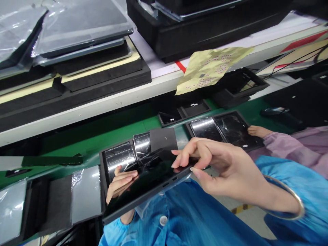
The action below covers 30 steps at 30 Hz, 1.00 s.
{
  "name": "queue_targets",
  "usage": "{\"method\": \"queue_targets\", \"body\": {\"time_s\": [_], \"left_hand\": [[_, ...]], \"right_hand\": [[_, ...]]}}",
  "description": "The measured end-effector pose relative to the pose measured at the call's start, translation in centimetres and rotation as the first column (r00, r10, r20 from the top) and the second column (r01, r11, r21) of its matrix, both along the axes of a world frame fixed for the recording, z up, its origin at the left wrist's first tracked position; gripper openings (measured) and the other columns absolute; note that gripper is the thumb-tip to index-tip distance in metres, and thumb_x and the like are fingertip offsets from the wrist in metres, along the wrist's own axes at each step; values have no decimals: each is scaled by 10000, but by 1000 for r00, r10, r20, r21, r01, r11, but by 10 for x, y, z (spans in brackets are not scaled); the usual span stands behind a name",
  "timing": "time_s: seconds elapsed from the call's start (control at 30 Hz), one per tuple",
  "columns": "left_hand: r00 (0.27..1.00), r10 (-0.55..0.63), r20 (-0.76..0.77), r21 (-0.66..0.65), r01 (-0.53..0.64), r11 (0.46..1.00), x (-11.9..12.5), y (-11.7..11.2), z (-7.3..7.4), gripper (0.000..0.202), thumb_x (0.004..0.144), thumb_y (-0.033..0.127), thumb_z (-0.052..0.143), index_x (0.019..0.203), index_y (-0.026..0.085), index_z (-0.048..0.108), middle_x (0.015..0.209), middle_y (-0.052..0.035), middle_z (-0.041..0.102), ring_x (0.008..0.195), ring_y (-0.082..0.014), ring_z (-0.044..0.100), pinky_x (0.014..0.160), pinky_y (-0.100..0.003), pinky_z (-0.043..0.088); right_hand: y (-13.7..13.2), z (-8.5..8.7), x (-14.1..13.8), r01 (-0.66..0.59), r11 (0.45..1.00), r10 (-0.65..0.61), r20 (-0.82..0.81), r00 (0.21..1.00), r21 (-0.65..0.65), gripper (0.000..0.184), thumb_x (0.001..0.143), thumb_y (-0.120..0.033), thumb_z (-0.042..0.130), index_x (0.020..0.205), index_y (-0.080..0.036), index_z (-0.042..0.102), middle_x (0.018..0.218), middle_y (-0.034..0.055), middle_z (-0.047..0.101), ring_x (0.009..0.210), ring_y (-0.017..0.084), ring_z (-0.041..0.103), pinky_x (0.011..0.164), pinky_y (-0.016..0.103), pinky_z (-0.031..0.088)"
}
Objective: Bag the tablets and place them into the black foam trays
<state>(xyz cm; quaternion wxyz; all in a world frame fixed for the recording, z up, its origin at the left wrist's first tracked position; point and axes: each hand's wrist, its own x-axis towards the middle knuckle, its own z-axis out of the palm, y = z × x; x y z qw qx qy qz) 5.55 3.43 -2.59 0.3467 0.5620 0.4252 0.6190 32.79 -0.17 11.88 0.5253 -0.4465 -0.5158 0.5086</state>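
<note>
One tablet (153, 179) is held in two hands, tilted, over the lap of a blue coat (179, 212) and in front of a green bench (123, 124). By the left hand (121, 188) its far left end is gripped, with the fingers closed over the edge onto the dark screen and the thumb hidden. By the right hand (212, 164) the other end is met: the thumb is set at the near corner, one finger is bent close to it, and the rest are curled over the screen. Whether anything is pinched there cannot be told. Clear film (183, 179) is seen under the near edge. One bangle (298, 201) is worn on the right wrist.

Behind the tablet, two wrapped panels (120, 157) and one dark card (165, 138) are seen at one tray (102, 167). Two more panels are held in a second tray (188, 128), whose right side is touched by one co-worker's hand (257, 131), in a pink sleeve (287, 148). At the left, two grey slabs (85, 194) are seen.

On one white shelf (102, 105), one black box (205, 37) and wrapped tablets (87, 27) are borne; their number cannot be told. One yellow sheet (212, 68) is hung over its edge.
</note>
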Motion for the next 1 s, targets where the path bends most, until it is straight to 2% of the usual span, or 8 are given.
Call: {"method": "queue_targets", "body": {"time_s": [0.17,0.3,0.4,0.5,0.63,0.77,0.9,1.0], "left_hand": [[996,-51,-77,59,56,997,10,-9,11,90,831,295,772,919,308,790,896,34,816,786,-245,773,1140,-548,471],[999,-8,-37,-262,-2,965,24,-5,4,191,768,345,857,905,244,772,870,4,798,835,-239,758,980,-465,574],[996,-69,59,-594,91,799,48,18,-18,404,760,453,856,1059,203,748,1031,-32,796,964,-220,725,918,-339,560],[973,-169,157,-722,230,652,80,48,-55,506,731,560,830,1027,161,735,978,-65,781,923,-229,709,859,-333,547],[983,-131,127,-751,181,635,108,67,-102,520,644,581,865,878,183,625,821,-27,716,793,-203,666,802,-345,521],[988,-123,96,-708,155,689,109,65,-119,501,681,561,856,896,214,565,888,-10,695,870,-197,652,880,-348,501],[985,-141,99,-637,172,752,102,61,-113,437,748,517,835,951,219,588,1012,-25,698,1039,-212,660,995,-342,485],[983,-143,118,-592,185,784,93,52,-104,391,788,478,824,963,212,598,1005,-25,705,1019,-203,680,965,-327,517]], "right_hand": [[-3,-18,4,59,998,-62,-175,983,-21,204,931,-114,670,812,-218,541,954,-30,635,900,168,767,1130,504,525],[-7,-66,16,259,951,-297,-276,914,-167,220,914,-338,777,1049,-266,619,1078,20,705,995,197,751,1060,428,561],[-7,-132,21,398,837,-504,-247,827,-377,519,830,-664,760,1163,-283,646,1197,77,740,1149,247,704,1048,420,555],[-6,-200,14,452,765,-564,-141,813,-458,633,715,-671,841,1168,-265,669,1190,104,756,1132,299,703,1026,468,554],[-4,-260,-3,552,695,-643,-54,764,-460,704,634,-647,871,1153,-217,669,1188,120,756,1175,350,674,1107,522,484],[-2,-280,-10,591,671,-680,-54,731,-447,702,636,-635,861,1161,-225,638,1183,127,757,1155,360,690,1096,542,499],[-1,-278,-7,590,700,-668,-74,741,-403,624,680,-589,861,1145,-252,617,1194,116,751,1161,334,696,1089,505,520],[-6,-268,-7,591,729,-649,-72,758,-345,550,701,-536,867,1108,-259,622,1148,88,750,1106,294,708,1045,457,551]]}}
